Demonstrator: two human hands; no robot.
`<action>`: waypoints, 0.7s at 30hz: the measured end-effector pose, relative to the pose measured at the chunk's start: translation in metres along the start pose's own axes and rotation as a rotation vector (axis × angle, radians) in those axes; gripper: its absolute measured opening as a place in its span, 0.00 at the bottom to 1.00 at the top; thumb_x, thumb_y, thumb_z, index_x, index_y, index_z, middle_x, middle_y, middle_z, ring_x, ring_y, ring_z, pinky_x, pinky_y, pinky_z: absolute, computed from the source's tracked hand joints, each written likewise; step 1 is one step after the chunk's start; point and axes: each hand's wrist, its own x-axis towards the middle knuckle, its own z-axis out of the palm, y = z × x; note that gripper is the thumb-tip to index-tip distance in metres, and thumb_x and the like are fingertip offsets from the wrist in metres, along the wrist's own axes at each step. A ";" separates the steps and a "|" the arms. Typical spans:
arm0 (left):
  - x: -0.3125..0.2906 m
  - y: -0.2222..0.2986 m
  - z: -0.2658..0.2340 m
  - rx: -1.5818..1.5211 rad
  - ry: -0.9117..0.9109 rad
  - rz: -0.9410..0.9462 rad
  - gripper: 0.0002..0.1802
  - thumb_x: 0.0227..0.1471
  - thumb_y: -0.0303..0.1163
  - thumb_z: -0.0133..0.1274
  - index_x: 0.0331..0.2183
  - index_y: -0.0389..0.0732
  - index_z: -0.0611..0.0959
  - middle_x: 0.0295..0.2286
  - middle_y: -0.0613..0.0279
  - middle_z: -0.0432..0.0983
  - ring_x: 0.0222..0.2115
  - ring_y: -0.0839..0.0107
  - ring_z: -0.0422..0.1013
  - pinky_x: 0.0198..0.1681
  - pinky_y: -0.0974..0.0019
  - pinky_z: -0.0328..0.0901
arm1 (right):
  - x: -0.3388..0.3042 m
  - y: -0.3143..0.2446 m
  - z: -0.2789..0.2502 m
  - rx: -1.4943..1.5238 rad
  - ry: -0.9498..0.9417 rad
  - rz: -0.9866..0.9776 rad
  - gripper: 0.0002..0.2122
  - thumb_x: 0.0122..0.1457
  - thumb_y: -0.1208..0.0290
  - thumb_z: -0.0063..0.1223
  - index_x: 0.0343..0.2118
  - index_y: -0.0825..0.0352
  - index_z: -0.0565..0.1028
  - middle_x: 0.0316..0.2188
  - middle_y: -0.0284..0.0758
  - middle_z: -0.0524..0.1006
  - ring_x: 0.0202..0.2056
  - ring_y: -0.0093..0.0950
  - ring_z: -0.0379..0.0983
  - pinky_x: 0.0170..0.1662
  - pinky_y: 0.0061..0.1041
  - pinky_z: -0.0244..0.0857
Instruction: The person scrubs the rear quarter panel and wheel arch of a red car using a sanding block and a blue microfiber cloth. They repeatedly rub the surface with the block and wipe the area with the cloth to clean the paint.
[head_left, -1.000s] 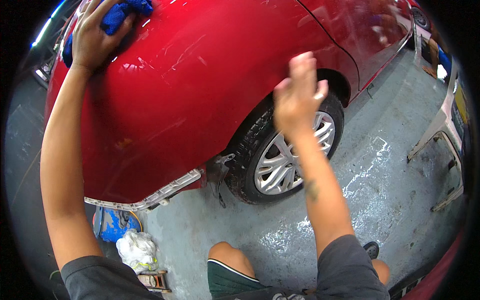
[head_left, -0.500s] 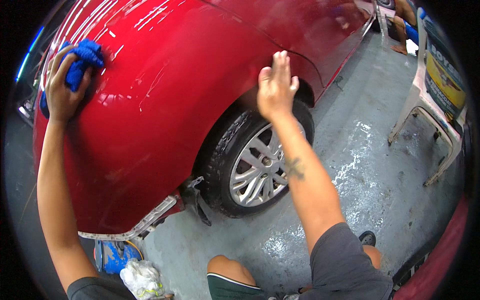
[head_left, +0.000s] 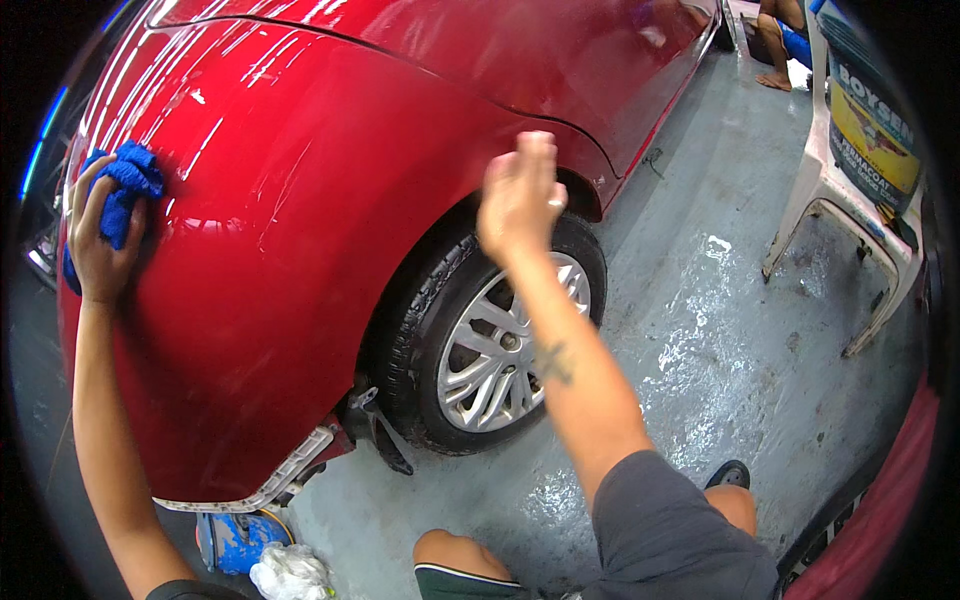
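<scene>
Blue cloth (head_left: 130, 185) in left fingers (head_left: 93, 215), near car (head_left: 270, 300) edge, open floor (head_left: 690, 300) alongside

Blue cloth (head_left: 132, 180) now sits lower in view; bucket (head_left: 868, 125) shows more fully.

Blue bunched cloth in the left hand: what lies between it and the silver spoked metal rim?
In the head view, the glossy red car panel, then the black rubber tyre, lie between the blue cloth and silver rim.

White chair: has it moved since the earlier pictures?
No. Against the car wheel, the white chair keeps its place; the view itself shifted.
</scene>
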 end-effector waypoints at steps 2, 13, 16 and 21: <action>-0.014 -0.008 0.003 -0.048 -0.005 0.023 0.22 0.56 0.27 0.70 0.51 0.36 0.83 0.60 0.47 0.78 0.63 0.44 0.73 0.68 0.46 0.65 | -0.058 -0.054 -0.004 0.013 -0.048 -0.408 0.33 0.74 0.52 0.51 0.74 0.69 0.63 0.78 0.53 0.58 0.80 0.52 0.50 0.72 0.74 0.43; -0.007 -0.014 0.005 -0.002 -0.005 0.069 0.20 0.58 0.29 0.68 0.51 0.35 0.84 0.61 0.46 0.78 0.63 0.43 0.73 0.69 0.45 0.64 | -0.009 -0.022 -0.005 -0.046 -0.033 -0.230 0.33 0.77 0.51 0.46 0.74 0.71 0.62 0.78 0.53 0.57 0.80 0.50 0.49 0.75 0.72 0.43; -0.011 -0.023 -0.005 0.017 -0.032 0.072 0.20 0.59 0.29 0.68 0.51 0.36 0.84 0.61 0.47 0.78 0.63 0.42 0.72 0.70 0.45 0.63 | -0.019 -0.014 -0.001 -0.065 -0.036 -0.295 0.31 0.78 0.49 0.43 0.74 0.68 0.62 0.78 0.52 0.58 0.79 0.50 0.52 0.74 0.72 0.44; 0.004 -0.008 0.017 -0.004 0.003 0.041 0.21 0.60 0.28 0.67 0.53 0.36 0.83 0.62 0.47 0.78 0.65 0.41 0.71 0.70 0.43 0.63 | 0.071 0.078 -0.013 0.002 0.026 0.239 0.30 0.79 0.48 0.38 0.73 0.67 0.64 0.78 0.50 0.59 0.79 0.49 0.52 0.74 0.72 0.45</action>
